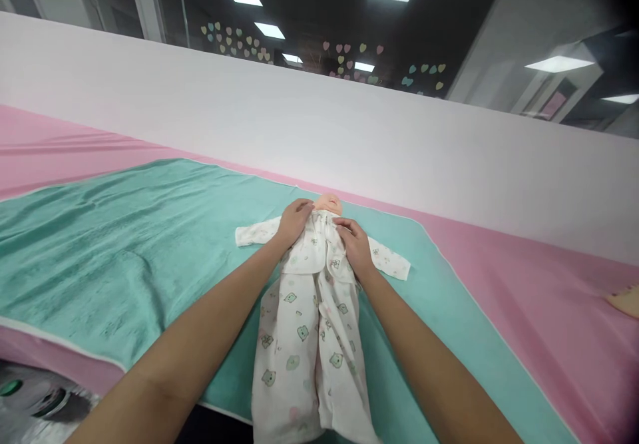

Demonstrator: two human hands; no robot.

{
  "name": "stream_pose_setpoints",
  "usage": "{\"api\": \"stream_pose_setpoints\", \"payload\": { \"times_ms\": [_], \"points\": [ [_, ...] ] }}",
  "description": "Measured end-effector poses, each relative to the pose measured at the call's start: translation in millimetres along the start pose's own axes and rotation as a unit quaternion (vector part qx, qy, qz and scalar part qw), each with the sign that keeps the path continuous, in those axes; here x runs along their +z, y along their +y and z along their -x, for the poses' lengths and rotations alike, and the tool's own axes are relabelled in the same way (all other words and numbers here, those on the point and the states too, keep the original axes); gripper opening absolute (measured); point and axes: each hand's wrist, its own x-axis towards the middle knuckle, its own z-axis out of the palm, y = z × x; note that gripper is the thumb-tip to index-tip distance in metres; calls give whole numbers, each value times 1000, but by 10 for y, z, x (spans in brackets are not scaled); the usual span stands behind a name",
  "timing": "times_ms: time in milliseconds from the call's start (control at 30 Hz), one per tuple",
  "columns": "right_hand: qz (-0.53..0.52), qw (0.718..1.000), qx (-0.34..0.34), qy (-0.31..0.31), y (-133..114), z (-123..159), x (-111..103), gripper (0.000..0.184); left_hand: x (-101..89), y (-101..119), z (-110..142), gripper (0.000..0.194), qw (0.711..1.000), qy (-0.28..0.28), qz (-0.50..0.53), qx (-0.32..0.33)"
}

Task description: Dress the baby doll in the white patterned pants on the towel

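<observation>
A baby doll (328, 202) lies on its back, head away from me, on a teal towel (124, 251). It wears a white printed baby top (305, 257) with sleeves spread to both sides. White printed baby pants (294, 351) stretch down towards me. My left hand (295, 220) is closed at the top's collar, beside the doll's neck. My right hand (355, 245) grips the top's other front edge near the neckline, fingers bent over the cloth. The fingertips of both hands are partly hidden in the fabric.
Pink cloth (539, 284) lies under the towel. A low white wall (319, 131) rises behind, with dark glass and heart stickers above. At the right edge shows part of a light tan object (624, 299). A clear container with a green cap (10, 387) stands lower left.
</observation>
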Motion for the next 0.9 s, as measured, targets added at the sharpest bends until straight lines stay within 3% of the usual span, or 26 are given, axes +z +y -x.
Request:
{"api": "stream_pose_setpoints", "payload": {
  "times_ms": [100,167,233,300,367,467,533,600,667,767,833,900],
  "points": [
    [87,991,-88,50,68,57,-77,28,-104,-89,128,29,994,59,-86,-9],
    [188,971,-136,57,177,108,-197,28,-210,-142,257,25,975,26,-218,25],
    [288,946,-150,22,340,178,-387,29,-360,-193,388,24,932,-26,-357,64],
    [374,920,-118,-26,533,263,-645,34,-549,-249,486,23,880,-55,-464,85],
    [436,897,-43,-58,712,344,-940,41,-754,-307,531,26,842,-55,-532,70],
    [475,876,49,-63,818,433,-1307,41,-1003,-351,529,32,824,-35,-566,-14],
    [457,887,49,-40,700,497,-1407,39,-1073,-294,557,33,829,-10,-557,-49],
    [397,917,17,-37,422,622,-1372,37,-1059,-131,695,30,854,13,-519,-36],
    [301,948,-7,-103,49,849,-1253,31,-989,120,1000,22,899,-1,-438,-6],
    [183,946,-62,-262,-462,1355,-1051,29,-854,528,1720,21,949,-116,-294,3],
    [149,930,-99,-320,-668,1697,-939,43,-768,726,2212,30,945,-186,-264,46],
    [159,930,-101,-315,-769,1952,-831,54,-683,836,2566,50,924,-218,-295,111]
  ]
}}
